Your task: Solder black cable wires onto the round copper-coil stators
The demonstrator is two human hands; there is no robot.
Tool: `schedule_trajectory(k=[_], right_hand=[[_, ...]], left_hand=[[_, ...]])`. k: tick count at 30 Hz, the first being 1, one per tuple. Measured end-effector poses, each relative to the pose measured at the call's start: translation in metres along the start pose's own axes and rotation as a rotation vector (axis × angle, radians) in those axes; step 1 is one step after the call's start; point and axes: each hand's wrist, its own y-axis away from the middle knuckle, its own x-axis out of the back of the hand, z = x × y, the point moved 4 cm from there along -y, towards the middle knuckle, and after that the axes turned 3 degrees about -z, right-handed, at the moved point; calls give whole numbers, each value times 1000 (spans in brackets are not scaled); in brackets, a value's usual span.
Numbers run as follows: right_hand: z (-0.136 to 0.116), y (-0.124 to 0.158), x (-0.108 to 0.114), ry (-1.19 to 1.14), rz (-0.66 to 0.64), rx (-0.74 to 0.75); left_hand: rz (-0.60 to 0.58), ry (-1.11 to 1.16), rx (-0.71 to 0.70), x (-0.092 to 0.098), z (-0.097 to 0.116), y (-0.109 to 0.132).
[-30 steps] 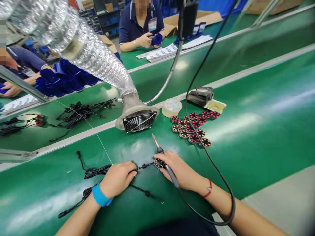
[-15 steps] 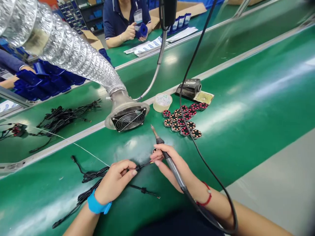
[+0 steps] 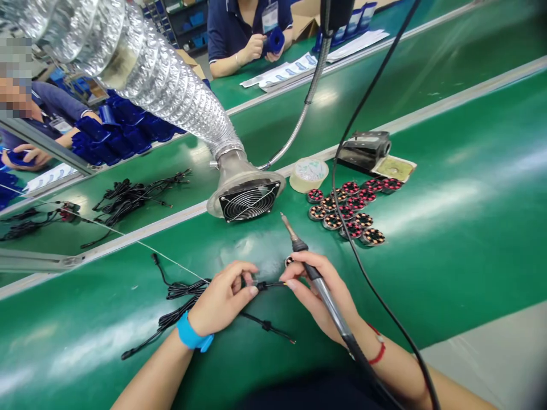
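Observation:
My left hand [image 3: 222,299], with a blue band at the wrist, pinches a thin black cable [image 3: 273,285] just behind its small black grommet. My right hand [image 3: 327,293] grips a soldering iron [image 3: 330,302], whose bare tip points up and away from me. The thumb and fingertips of that hand meet the cable's coloured wire ends. Partly hidden behind those fingers is a small round part [image 3: 289,261]. A coiled black cable [image 3: 182,307] lies beneath and left of my left hand, and another cable end [image 3: 273,327] sticks out below it.
A fume extractor hood [image 3: 248,199] on a silver duct stands ahead. Right of it are a tape roll [image 3: 308,173], several copper-wound coils [image 3: 350,205] and an iron stand [image 3: 365,149] with a sponge. The iron's cord [image 3: 363,273] crosses the right side. Co-workers handle blue parts beyond.
The view has swung left, so the scene sits further right. My left index finger is lifted slightly. Both hands stay at the cable, with the soldering iron still in my right.

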Motion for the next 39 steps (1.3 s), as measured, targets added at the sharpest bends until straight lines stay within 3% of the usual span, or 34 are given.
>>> schedule_trajectory(k=[3,5,12,22,24,28,31,35,39], right_hand=[[5,-1,-2,-42,-6,-57],[8,-1,-3,-64,-1,-84],[13,0,-3,-87,45,-87],[10,1,-3,-47,48,-27],[8,0,-4,-31,42,4],[4,0,-4,28,21,36],[7,1,0,123,-44,-7],[14,2,15,480,-80,-51],[22,0,21,738,-178,-13]], left_hand=[[124,208,15,1,-1,-7],[137,239,2,-4,4,-12],[124,39,-69,-21,30,-23],[120,-87,-51,-24,30,-21],[84,-79,-60,-25,31,-21],[-126,182,45,-33,23,-24],[-102,228,78,-32,12,-32],[10,180,106,-28,-6,-46],[3,222,148,-29,-18,-53]])
